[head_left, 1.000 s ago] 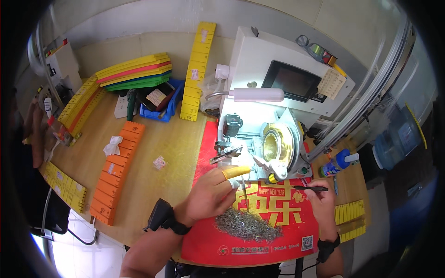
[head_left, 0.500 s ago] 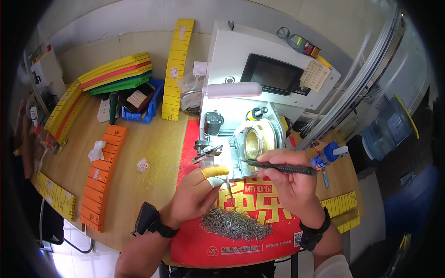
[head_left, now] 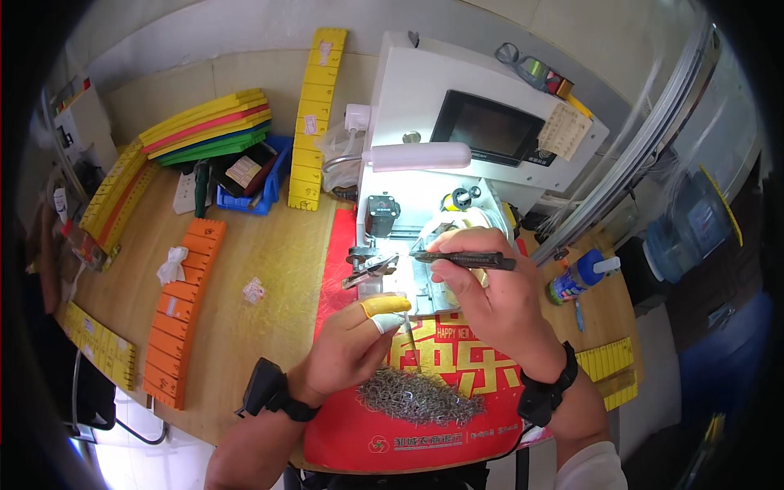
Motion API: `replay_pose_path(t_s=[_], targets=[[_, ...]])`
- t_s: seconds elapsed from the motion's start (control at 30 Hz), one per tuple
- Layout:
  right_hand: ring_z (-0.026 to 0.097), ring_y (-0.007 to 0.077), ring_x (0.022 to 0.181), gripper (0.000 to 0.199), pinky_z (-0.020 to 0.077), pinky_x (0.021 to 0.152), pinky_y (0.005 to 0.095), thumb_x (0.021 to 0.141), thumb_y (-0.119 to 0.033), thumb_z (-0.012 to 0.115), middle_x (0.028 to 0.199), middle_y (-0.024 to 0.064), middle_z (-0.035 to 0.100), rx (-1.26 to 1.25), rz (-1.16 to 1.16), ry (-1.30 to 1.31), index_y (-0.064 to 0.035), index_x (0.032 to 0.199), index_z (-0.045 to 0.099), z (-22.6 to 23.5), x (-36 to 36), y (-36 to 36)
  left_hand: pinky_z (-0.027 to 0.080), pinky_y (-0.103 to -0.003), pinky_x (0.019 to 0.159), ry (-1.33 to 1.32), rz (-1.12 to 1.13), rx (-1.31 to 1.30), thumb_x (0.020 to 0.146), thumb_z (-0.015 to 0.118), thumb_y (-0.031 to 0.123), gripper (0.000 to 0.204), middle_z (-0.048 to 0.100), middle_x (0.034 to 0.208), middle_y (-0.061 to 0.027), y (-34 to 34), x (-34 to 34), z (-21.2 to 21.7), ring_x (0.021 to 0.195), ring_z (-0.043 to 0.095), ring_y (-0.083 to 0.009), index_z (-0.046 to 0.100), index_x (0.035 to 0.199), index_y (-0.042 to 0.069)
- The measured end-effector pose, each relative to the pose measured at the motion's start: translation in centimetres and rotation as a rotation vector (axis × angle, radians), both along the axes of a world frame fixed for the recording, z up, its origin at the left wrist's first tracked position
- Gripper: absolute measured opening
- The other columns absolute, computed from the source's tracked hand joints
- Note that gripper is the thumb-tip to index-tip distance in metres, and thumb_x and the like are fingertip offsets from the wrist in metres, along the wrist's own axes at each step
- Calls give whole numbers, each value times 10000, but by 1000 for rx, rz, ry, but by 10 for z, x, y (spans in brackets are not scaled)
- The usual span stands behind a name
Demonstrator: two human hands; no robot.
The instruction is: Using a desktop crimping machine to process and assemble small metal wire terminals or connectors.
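The right hand (head_left: pixel 494 298) gripped a black pen-shaped tool (head_left: pixel 467 259) between thumb and fingers, its tip pointing left within the brightly lit work area of the white machine (head_left: pixel 400 106); the left hand (head_left: pixel 347 343), with yellow and white coverings on its fingers, was closed around a slim metal tool (head_left: pixel 411 343) that slanted down toward a heap of small metal pieces (head_left: pixel 420 398); the heap lay on a red mat (head_left: pixel 335 445) on the desk (head_left: pixel 269 343), near the left hand.
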State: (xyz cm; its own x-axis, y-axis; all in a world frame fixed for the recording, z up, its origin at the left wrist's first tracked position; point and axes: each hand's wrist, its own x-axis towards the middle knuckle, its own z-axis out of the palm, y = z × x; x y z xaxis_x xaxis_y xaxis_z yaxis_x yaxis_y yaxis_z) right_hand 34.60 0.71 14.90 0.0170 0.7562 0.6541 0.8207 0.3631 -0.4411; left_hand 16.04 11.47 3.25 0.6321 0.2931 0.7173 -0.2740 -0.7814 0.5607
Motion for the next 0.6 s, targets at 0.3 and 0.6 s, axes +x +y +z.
replay_pose_path(t_s=[0.3, 0.6], targets=[[726, 342, 814, 262, 556, 687, 383, 965, -99, 779, 924, 133, 707, 52, -1, 26, -71, 1146, 592, -6, 3, 0, 589, -411, 860, 35, -23, 7, 873, 734, -67, 278, 729, 1196, -175, -5, 2, -2, 1025, 727, -383, 696, 1138, 9], [684, 214, 751, 365, 519, 578, 336, 839, -19, 837, 952, 77, 684, 343, -34, 213, -88, 1160, 679, -71, -11, -74, 555, -312, 747, -41, 411, 34, 894, 726, -46, 230, 722, 1220, -154, 23, -9, 3, 936, 715, -229, 757, 1108, 32]])
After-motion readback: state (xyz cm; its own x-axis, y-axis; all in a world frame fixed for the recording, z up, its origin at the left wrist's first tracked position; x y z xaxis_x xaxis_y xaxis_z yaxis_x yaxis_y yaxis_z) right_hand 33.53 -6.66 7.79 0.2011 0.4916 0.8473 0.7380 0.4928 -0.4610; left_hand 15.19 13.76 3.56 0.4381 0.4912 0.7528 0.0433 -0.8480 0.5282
